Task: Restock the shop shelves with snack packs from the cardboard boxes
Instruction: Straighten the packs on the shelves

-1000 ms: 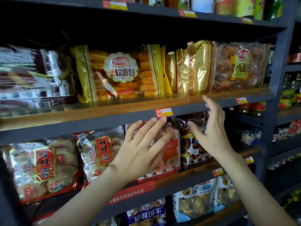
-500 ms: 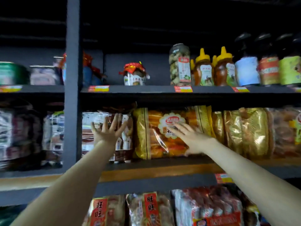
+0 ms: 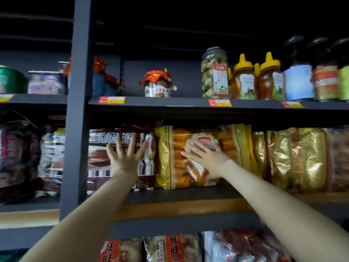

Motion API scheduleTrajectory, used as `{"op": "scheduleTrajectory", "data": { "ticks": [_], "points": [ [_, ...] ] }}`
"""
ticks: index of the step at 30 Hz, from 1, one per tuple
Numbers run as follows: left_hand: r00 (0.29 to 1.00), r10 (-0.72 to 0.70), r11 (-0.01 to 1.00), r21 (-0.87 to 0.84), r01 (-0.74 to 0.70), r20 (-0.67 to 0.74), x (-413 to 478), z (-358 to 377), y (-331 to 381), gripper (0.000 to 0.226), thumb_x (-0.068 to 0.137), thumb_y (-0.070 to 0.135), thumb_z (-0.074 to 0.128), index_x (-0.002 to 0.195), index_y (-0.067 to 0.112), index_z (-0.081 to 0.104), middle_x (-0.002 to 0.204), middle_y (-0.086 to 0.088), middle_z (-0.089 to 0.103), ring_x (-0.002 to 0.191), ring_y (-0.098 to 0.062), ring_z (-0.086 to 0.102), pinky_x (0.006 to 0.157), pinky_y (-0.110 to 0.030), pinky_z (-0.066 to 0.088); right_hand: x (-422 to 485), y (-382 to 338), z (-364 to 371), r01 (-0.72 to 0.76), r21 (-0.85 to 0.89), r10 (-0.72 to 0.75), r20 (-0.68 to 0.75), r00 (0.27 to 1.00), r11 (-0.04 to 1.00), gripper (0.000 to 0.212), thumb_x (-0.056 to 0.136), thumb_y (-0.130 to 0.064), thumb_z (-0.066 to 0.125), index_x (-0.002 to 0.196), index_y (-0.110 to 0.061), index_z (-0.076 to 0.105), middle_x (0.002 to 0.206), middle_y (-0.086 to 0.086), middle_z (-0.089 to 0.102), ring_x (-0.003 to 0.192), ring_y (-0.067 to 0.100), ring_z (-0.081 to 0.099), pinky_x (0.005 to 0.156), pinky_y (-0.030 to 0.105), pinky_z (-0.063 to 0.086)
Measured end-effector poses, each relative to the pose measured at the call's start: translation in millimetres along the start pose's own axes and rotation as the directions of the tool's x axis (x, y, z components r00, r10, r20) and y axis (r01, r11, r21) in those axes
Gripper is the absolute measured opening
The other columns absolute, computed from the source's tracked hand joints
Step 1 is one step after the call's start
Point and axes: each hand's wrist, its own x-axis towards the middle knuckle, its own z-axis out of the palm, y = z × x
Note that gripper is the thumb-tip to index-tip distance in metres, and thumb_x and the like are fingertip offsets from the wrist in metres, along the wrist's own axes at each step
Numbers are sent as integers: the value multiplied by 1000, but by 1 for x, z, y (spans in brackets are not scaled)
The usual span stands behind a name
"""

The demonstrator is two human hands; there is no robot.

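Both my arms reach up to the middle shelf (image 3: 179, 207). My left hand (image 3: 125, 157) lies flat with spread fingers against a brown and white snack pack (image 3: 98, 159) standing at the shelf's left end. My right hand (image 3: 204, 159) presses with straight fingers on the front of a gold-edged bag of orange soft bread (image 3: 177, 148) beside it. Neither hand holds anything. No cardboard box is in view.
Gold foil bags (image 3: 294, 157) fill the shelf to the right. A dark upright post (image 3: 75, 129) stands left of my left hand. Above, jars (image 3: 214, 72) and honey bottles (image 3: 268, 78) line a shelf. Red-labelled packs (image 3: 170, 248) sit on the shelf below.
The view has risen from the lower shelf to the bread shelf. Both hands left the lower packs and now press flat on the two packs above.
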Motion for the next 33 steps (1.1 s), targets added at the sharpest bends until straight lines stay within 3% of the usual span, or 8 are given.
{"op": "scheduleTrajectory", "data": {
  "ticks": [5, 8, 11, 13, 16, 25, 30, 33],
  "points": [
    [983, 80, 956, -267, -123, -167, -1, -28, 46, 112, 80, 75, 49, 149, 26, -24, 154, -9, -35, 145, -33, -22, 114, -61, -2, -66, 36, -6, -44, 125, 84, -340, 937, 991, 69, 95, -30, 55, 152, -31, 16, 161, -4, 6, 146, 19, 2, 117, 44, 17],
    [954, 215, 929, -257, -266, -207, -5, -50, 88, 100, 83, 79, 33, 150, 28, -20, 153, -8, -36, 144, -30, -26, 114, -58, -8, -112, 64, 6, -233, 96, 226, -736, 638, 968, 53, 87, -16, 60, 137, -17, 43, 135, 11, 48, 119, 31, 43, 98, 51, 43],
    [926, 322, 897, -248, -365, -197, -13, -69, 130, 94, 83, 81, 25, 149, 34, -22, 154, -5, -35, 145, -28, -25, 114, -61, -7, -156, 98, 31, -550, 423, 668, -636, 385, 720, 76, 81, -37, 71, 141, -21, 26, 144, 18, 34, 129, 39, 34, 102, 57, 31],
    [914, 376, 901, -173, -399, -151, -13, -71, 149, 98, 81, 82, 30, 148, 35, -24, 155, -5, -34, 145, -29, -24, 113, -65, -4, -175, 119, 44, -644, 538, 839, -356, 411, 544, 108, 76, -58, 69, 151, -31, -4, 159, 13, -1, 144, 35, 3, 111, 61, 13],
    [925, 373, 928, 1, -374, -67, -1, -55, 160, 111, 78, 76, 52, 148, 36, -24, 153, -5, -36, 144, -32, -26, 110, -70, 2, -180, 138, 53, -658, 553, 829, -113, 548, 511, 125, 75, -64, 67, 138, -42, -38, 154, 4, -34, 143, 33, -23, 110, 66, 2],
    [944, 302, 949, 135, -286, -129, 14, -43, 168, 107, 86, 68, 50, 146, 29, -29, 151, -10, -38, 144, -35, -23, 111, -69, 5, -161, 144, 53, -675, 533, 820, -65, 568, 510, 123, 80, -54, 69, 137, -39, -39, 149, 4, -42, 140, 35, -31, 108, 69, -1],
    [949, 312, 944, -102, -315, -43, -4, -62, 154, 102, 84, 75, 43, 151, 30, -19, 155, -8, -33, 147, -29, -17, 115, -62, 4, -174, 137, 40, -657, 540, 788, -19, 616, 526, 120, 79, -67, 60, 139, -36, -38, 150, 3, -42, 141, 29, -31, 111, 65, -4],
    [943, 308, 868, -369, -333, -127, -30, -87, 136, 89, 87, 72, 40, 155, 27, 4, 161, -8, -15, 149, -29, -5, 119, -54, 7, -173, 107, 23, -559, 540, 737, -186, 649, 629, 106, 86, -62, 54, 144, -36, -30, 153, 1, -35, 142, 25, -29, 114, 60, -6]
  ]
}}
